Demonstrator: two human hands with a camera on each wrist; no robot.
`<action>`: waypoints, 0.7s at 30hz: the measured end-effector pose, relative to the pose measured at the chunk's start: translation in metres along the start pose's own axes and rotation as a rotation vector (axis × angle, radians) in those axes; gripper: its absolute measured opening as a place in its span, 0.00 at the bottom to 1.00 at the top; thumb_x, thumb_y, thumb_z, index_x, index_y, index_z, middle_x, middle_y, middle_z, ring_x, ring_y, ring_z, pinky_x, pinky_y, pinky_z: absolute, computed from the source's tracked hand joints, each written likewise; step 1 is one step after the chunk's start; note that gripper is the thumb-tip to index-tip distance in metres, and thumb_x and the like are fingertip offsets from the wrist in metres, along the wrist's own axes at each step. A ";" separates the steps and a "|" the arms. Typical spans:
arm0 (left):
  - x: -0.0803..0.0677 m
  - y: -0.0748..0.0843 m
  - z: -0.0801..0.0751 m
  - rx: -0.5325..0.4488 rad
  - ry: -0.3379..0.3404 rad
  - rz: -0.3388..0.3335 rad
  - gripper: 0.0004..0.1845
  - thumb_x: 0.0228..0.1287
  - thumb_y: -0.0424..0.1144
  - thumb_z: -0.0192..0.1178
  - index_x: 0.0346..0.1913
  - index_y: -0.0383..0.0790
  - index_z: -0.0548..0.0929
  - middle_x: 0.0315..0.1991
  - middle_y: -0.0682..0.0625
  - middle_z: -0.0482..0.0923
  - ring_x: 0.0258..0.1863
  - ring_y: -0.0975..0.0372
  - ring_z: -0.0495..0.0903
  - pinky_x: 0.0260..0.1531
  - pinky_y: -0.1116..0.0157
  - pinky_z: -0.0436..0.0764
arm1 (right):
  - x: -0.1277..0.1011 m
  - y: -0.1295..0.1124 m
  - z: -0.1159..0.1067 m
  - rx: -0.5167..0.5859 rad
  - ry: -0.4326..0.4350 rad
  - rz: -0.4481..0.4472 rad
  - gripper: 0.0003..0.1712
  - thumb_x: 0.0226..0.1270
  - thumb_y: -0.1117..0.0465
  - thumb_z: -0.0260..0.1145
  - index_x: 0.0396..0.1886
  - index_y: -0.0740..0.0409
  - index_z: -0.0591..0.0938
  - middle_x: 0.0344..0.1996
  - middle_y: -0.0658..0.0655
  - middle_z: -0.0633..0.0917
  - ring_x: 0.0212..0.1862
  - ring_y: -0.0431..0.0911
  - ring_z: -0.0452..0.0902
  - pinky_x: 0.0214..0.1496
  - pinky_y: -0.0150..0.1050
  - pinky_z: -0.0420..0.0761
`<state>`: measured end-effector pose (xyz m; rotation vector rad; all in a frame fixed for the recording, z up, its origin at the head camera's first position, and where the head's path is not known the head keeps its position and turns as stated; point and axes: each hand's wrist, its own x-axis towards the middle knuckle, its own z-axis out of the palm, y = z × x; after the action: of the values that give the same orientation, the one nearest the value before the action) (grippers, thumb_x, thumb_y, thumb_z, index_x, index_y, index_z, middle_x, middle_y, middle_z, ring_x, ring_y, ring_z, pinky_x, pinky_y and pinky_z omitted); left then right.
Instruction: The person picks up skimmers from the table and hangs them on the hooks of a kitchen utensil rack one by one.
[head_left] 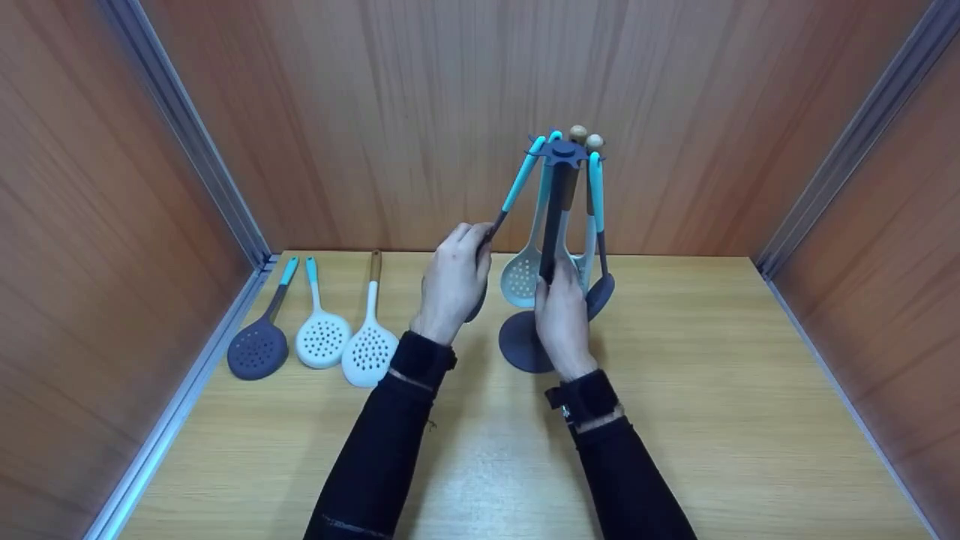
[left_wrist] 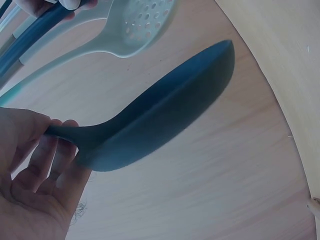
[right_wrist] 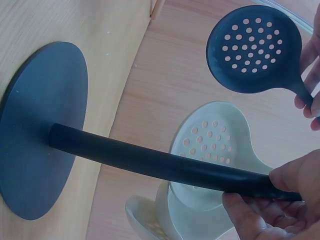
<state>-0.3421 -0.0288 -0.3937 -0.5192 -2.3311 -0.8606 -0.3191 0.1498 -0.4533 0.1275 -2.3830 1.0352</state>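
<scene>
A dark utensil stand with a round base (head_left: 523, 343) and a hooked top (head_left: 564, 152) stands toward the back of the table. My right hand (head_left: 564, 319) grips its pole (right_wrist: 150, 156). My left hand (head_left: 455, 281) pinches the neck of a dark skimmer (right_wrist: 252, 47) with a turquoise handle (head_left: 523, 176), whose top end is at a hook on the stand's left side. The left wrist view shows that skimmer's bowl edge-on. On the stand also hang a pale skimmer (head_left: 520, 279), a dark ladle-like utensil (head_left: 601, 292) and pale utensils with brown handles, partly hidden by the pole.
Left on the table lie a dark skimmer (head_left: 258, 349), a pale skimmer with a turquoise handle (head_left: 322, 339) and a pale skimmer with a brown handle (head_left: 370, 354). Wood-grain panels (head_left: 360, 112) with grey metal edging (head_left: 199, 135) enclose the back and sides.
</scene>
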 end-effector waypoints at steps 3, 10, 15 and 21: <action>-0.002 0.001 0.000 0.005 0.005 0.012 0.13 0.78 0.36 0.58 0.60 0.43 0.84 0.46 0.50 0.83 0.41 0.61 0.84 0.39 0.63 0.85 | 0.000 0.000 0.000 -0.005 0.003 -0.004 0.29 0.79 0.67 0.59 0.76 0.61 0.65 0.63 0.63 0.78 0.65 0.54 0.76 0.64 0.49 0.80; -0.006 0.003 0.001 0.014 -0.010 -0.002 0.14 0.78 0.37 0.58 0.61 0.44 0.84 0.46 0.50 0.83 0.39 0.61 0.84 0.37 0.64 0.85 | 0.000 0.000 0.001 -0.004 0.006 -0.011 0.30 0.79 0.67 0.60 0.76 0.60 0.64 0.64 0.63 0.78 0.66 0.55 0.76 0.65 0.50 0.79; -0.009 0.005 0.002 0.005 -0.015 -0.002 0.14 0.78 0.37 0.58 0.61 0.43 0.83 0.45 0.50 0.83 0.39 0.61 0.83 0.36 0.63 0.85 | 0.000 0.000 0.001 -0.014 0.010 -0.017 0.27 0.79 0.66 0.59 0.74 0.61 0.66 0.63 0.63 0.78 0.66 0.54 0.76 0.65 0.49 0.79; -0.014 0.009 0.003 -0.004 -0.022 -0.003 0.15 0.78 0.38 0.58 0.62 0.44 0.83 0.46 0.51 0.83 0.37 0.63 0.82 0.35 0.66 0.83 | -0.001 0.000 0.000 -0.025 0.012 -0.019 0.26 0.79 0.66 0.59 0.73 0.62 0.67 0.62 0.63 0.79 0.65 0.55 0.77 0.64 0.49 0.80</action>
<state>-0.3285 -0.0228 -0.4005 -0.5294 -2.3514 -0.8646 -0.3187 0.1493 -0.4537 0.1345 -2.3784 0.9949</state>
